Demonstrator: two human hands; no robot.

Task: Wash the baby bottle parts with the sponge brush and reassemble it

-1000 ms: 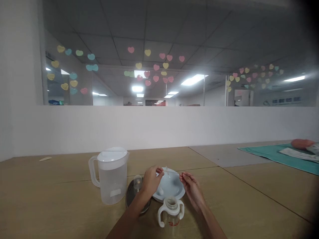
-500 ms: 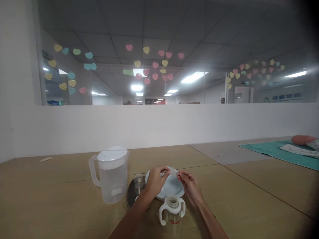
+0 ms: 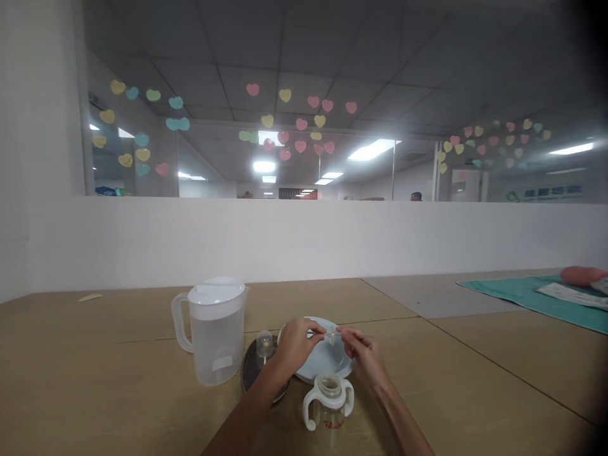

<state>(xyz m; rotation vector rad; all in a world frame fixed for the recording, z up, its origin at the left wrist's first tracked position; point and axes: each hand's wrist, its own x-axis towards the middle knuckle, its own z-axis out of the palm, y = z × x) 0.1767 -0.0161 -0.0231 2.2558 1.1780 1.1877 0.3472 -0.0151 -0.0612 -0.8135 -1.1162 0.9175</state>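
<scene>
Over the pale blue bowl [image 3: 319, 367], my left hand [image 3: 297, 344] and my right hand [image 3: 363, 354] meet, fingertips pinched. Between them is a small translucent piece [image 3: 331, 334], gripped from both sides; its exact kind is too small to make out. Just in front of the bowl, a clear baby bottle [image 3: 332, 415] stands upright with its mouth uncovered. A white two-handled holder [image 3: 329, 398] fits around its neck. Left of the bowl, partly behind my left arm, a clear domed cap [image 3: 265, 344] rests by a dark round tray [image 3: 251, 367].
A translucent lidded pitcher [image 3: 217, 342] stands on the wooden table [image 3: 118, 380] to the left. At the far right lies a teal cloth [image 3: 527, 294] bearing a pinkish object [image 3: 583, 275]. A white wall [image 3: 285, 240] with a window above closes off the table's back.
The translucent piece has turned and looks narrower between my fingertips. My hands stay nearly in place over the bowl. The camera view has shifted slightly.
</scene>
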